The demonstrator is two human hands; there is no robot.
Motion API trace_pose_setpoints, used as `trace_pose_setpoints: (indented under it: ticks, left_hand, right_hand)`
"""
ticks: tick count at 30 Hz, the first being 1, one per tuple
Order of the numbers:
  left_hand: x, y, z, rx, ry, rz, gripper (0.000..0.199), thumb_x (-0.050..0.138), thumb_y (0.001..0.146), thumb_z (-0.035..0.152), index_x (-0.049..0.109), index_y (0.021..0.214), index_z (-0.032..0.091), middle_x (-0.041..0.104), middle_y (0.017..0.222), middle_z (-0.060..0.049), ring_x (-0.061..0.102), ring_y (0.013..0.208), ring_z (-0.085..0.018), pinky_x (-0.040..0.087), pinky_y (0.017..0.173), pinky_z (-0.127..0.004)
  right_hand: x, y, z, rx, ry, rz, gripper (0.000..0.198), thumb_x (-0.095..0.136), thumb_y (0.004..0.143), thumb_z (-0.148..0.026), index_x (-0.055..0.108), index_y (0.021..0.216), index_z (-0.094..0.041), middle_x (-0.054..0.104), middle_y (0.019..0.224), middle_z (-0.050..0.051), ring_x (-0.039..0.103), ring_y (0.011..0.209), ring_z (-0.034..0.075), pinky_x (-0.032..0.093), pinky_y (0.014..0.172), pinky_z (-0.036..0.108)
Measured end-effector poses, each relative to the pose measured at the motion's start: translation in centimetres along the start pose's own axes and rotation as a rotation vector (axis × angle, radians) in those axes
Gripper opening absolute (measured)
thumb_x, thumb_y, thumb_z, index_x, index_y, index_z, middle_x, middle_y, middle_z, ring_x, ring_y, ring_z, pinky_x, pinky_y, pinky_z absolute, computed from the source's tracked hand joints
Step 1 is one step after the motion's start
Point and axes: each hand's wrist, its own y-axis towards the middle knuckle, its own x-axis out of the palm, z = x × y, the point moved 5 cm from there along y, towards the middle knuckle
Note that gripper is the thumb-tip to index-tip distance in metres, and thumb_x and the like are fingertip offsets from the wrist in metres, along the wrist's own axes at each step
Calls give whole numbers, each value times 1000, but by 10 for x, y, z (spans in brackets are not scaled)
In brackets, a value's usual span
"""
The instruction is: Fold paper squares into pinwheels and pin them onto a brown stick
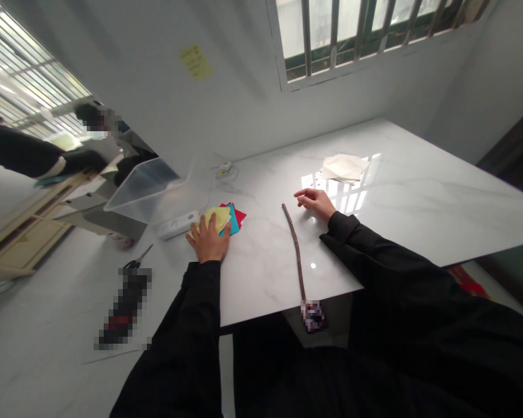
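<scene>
Left hand (209, 238) lies flat on the coloured paper sheets (227, 218): light, floppy, likely slippery; pinch an edge. Right hand (316, 201) rests loosely curled, empty

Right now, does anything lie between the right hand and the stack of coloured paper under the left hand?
Yes. A thin brown stick lies on the white table between the right hand and the coloured paper, which the left hand rests on.
</scene>
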Motion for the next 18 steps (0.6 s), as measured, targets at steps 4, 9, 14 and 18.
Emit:
trace_pose_setpoints:
  ticks: [4,9,14,18]
  left_hand:
    - [-11,-11,19,185,-93,166,56,60,99,47,64,150,25,49,167,-11,30,159,-43,11,131,-68]
    - [-12,-27,47,373,-273,203,36,60,97,34,77,126,22,68,143,-11,54,140,-34,33,126,-51]
    - [-9,-40,56,462,-336,210,26,59,96,26,80,111,23,75,127,-9,62,124,-32,43,115,-48]
    - [-5,-41,49,457,-339,235,23,58,94,21,80,100,24,78,113,-9,66,113,-31,47,107,-45]
  right_hand:
    - [-3,-2,0,-21,-24,34,29,72,81,-41,80,96,-18,72,70,2,54,60,14,46,61,30]
    - [-1,-6,2,-13,-136,93,23,68,82,-37,79,92,-20,73,69,1,62,64,16,48,65,30]
    - [-1,-16,-5,-50,-331,231,21,63,87,-36,78,89,-22,74,72,1,68,69,19,54,75,33]
    - [-28,-21,-19,-278,-741,283,21,58,92,-33,77,92,-23,74,80,5,67,78,24,56,83,38]
